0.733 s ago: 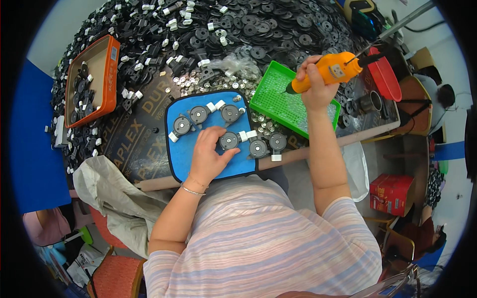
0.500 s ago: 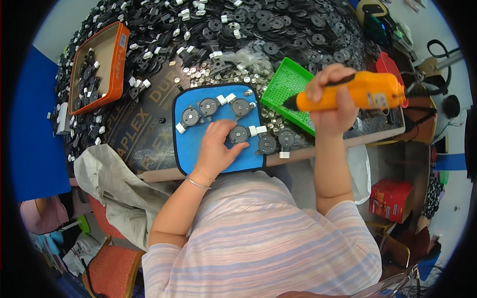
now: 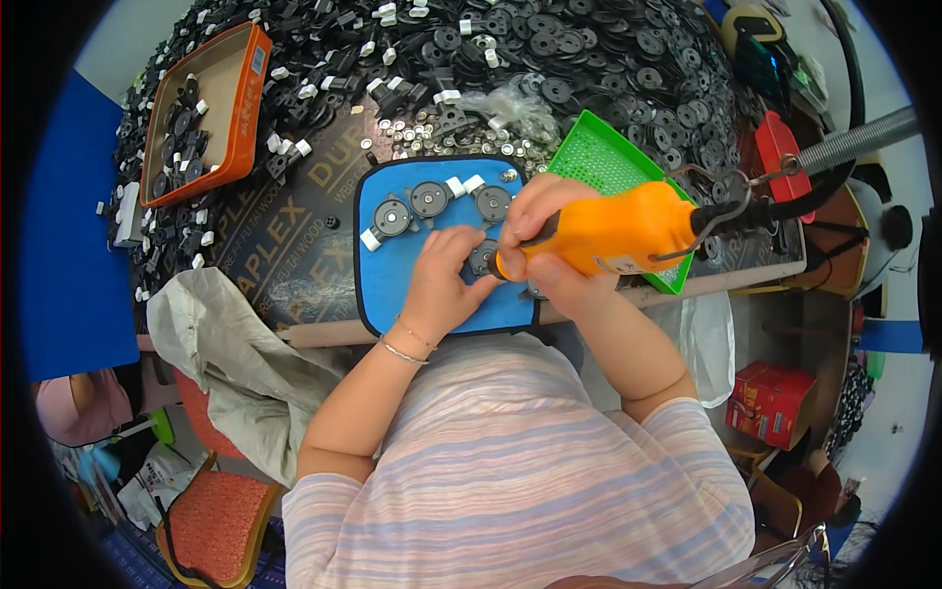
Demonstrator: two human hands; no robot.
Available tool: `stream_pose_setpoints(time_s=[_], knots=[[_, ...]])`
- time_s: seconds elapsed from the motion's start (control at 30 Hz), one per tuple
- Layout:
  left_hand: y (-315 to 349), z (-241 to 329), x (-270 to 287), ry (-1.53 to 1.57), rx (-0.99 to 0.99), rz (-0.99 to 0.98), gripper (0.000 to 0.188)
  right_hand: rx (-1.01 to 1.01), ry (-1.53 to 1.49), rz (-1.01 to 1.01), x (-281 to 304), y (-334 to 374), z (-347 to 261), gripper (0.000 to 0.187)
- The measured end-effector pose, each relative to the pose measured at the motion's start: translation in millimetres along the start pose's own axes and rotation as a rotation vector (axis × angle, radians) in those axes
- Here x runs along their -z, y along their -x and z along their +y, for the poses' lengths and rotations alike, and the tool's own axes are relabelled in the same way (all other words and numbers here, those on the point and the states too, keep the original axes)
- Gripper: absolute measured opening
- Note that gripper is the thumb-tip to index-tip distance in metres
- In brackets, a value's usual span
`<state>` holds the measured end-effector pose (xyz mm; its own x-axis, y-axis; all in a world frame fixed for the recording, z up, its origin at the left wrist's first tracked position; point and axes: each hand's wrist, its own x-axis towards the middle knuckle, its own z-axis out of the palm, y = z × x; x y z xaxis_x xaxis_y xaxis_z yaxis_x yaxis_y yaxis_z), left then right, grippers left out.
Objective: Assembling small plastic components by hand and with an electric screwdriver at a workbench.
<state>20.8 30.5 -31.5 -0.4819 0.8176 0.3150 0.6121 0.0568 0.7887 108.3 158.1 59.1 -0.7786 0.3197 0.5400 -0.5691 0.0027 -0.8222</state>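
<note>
My right hand (image 3: 551, 240) is wrapped round an orange electric screwdriver (image 3: 633, 228), its tip down at a black disc-shaped part (image 3: 481, 257) on the blue mat (image 3: 388, 290). The fingers and thumb of my left hand (image 3: 444, 283) grip that same part from the left; the screwdriver and my right hand partly cover it. Beyond my hands, three like black discs with white tabs lie on the mat: one at the left (image 3: 392, 218), one in the middle (image 3: 429, 199) and one at the right (image 3: 493, 203). Other discs near the mat's right edge are mostly hidden under my right hand.
A green perforated tray (image 3: 613, 162) stands right of the mat, and an orange-rimmed box (image 3: 235, 128) with black parts at the left. Small metal pieces (image 3: 432, 137) lie behind the mat, before a heap of black discs (image 3: 589, 59). A coil spring (image 3: 854, 140) hangs at the right.
My right hand has brought the screwdriver left and down from above the green tray onto the disc. My left hand stays at the disc. The view has shifted slightly.
</note>
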Motion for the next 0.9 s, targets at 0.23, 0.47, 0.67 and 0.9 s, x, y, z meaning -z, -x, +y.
stream_pose_setpoints(time_s=[0.23,0.47,0.67,0.9], knots=[[-0.7,-3.0,-1.7,-0.033,-0.021,0.005,0.042,0.011,-0.014,-0.041,-3.2,-1.4,6.1,0.024],[-7.8,-3.0,-4.8,0.148,-0.028,0.051,0.036,0.020,0.076,-0.102,-2.7,-4.5,11.5,0.027],[-2.6,6.5,5.4,-0.015,-0.037,-0.018,0.042,0.046,-0.171,-0.112,31.2,-16.2,-23.3,0.039],[-24.9,18.2,20.6,-0.333,-0.189,0.022,0.054,0.203,0.090,0.506,98.9,-3.9,-34.6,0.016]])
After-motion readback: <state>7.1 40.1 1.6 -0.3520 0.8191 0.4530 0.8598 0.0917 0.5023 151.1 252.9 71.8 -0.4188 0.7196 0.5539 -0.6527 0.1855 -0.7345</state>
